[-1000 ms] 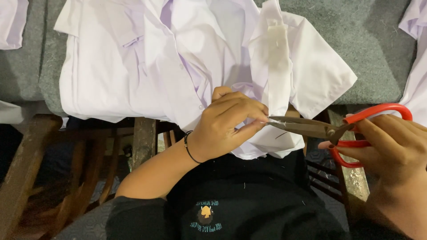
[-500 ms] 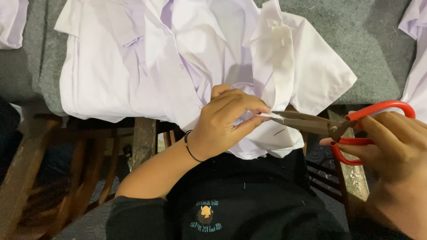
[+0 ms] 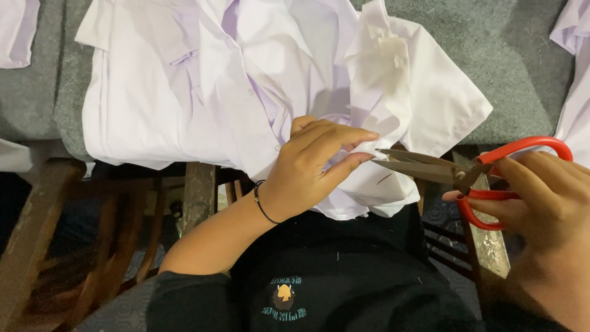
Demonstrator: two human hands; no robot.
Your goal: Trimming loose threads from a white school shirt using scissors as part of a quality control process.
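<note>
A white short-sleeved shirt (image 3: pixel 203 86) lies crumpled on a grey felt-covered table (image 3: pixel 504 55), its lower part hanging over the near edge. My left hand (image 3: pixel 313 166) pinches a fold of the shirt's hem between thumb and fingers. A thin black band circles that wrist. My right hand (image 3: pixel 541 197) holds red-handled scissors (image 3: pixel 467 172). Their metal blades are slightly apart and point left, with the tips almost touching the cloth at my left fingertips.
More white garments lie at the table's far left (image 3: pixel 15 31) and far right (image 3: pixel 574 67) edges. Wooden table legs and rails (image 3: pixel 37 233) stand below the edge. My dark top (image 3: pixel 344 276) fills the bottom centre.
The scissors have shifted slightly right and their blades have opened a little. My left fingers have straightened somewhat on the cloth fold.
</note>
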